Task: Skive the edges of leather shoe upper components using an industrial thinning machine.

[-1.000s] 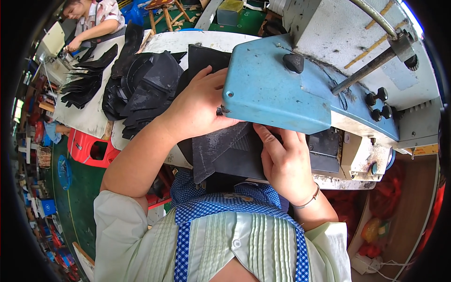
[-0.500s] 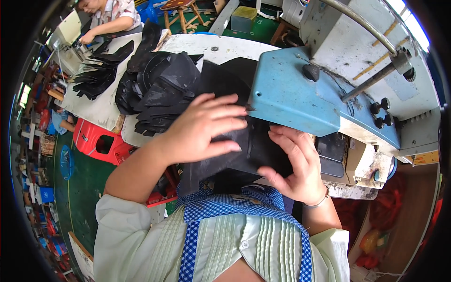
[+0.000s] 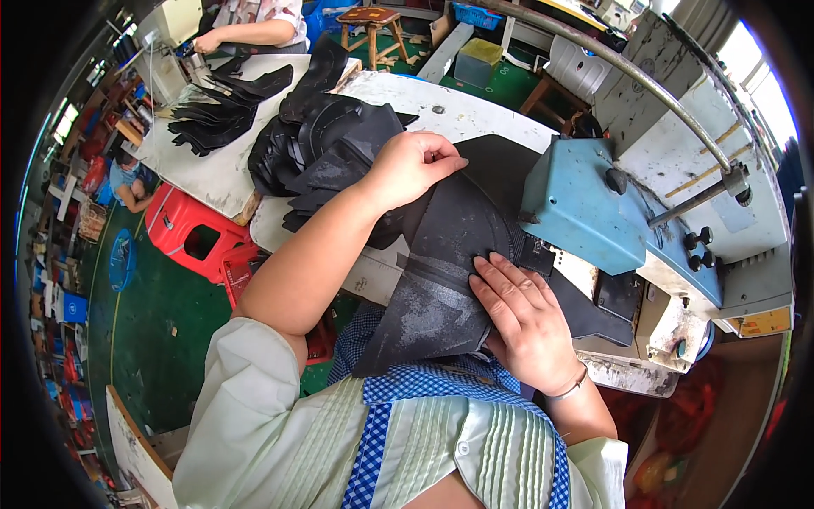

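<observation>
The left hand (image 3: 410, 172) is shifting toward 11 o'clock, pinching the black piece (image 3: 445, 284); the right hand (image 3: 527, 327) is lying flat, released; uneven tugging would be risking creases.

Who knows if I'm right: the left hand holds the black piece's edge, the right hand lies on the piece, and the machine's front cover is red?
No: the machine's front cover is blue, not red, as the head view shows. The left hand, right hand and black piece are as you say.
</observation>
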`<state>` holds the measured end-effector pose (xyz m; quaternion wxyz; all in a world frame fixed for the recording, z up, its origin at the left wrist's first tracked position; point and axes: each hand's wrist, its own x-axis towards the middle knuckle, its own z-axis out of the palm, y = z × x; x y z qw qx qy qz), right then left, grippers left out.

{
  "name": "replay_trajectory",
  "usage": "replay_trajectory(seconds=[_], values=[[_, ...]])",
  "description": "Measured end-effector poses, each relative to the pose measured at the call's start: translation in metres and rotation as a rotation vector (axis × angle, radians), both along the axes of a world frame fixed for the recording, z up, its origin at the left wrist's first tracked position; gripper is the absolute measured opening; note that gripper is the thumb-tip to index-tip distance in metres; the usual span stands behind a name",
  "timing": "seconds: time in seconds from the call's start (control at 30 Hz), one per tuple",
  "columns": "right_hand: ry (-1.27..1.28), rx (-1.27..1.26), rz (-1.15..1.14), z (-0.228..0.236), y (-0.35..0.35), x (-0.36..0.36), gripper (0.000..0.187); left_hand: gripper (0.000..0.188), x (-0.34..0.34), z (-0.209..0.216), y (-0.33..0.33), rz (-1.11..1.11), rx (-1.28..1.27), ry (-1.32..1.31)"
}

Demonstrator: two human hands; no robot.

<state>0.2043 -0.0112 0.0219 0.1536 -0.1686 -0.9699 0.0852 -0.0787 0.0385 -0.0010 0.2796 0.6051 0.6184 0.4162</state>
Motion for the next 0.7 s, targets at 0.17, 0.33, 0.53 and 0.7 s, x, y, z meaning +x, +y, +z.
replay_trajectory(seconds=[0.17,0.33,0.53,0.7], values=[[0.038,0.069,-0.023,-0.006,-0.004,-0.003,0.050,0.016,-0.006,-0.035,0.003,0.237,0.122,-0.773],[0.172,0.267,0.024,-0.022,-0.013,-0.011,0.039,0.013,-0.103,-0.076,-0.049,0.742,0.387,-0.905],[0.303,0.335,0.420,-0.071,-0.023,-0.041,0.021,0.029,-0.160,-0.116,-0.083,1.087,0.484,0.018],[0.098,0.024,-0.167,-0.185,0.022,0.002,0.033,0.014,-0.139,-0.108,-0.031,0.679,0.421,0.312]])
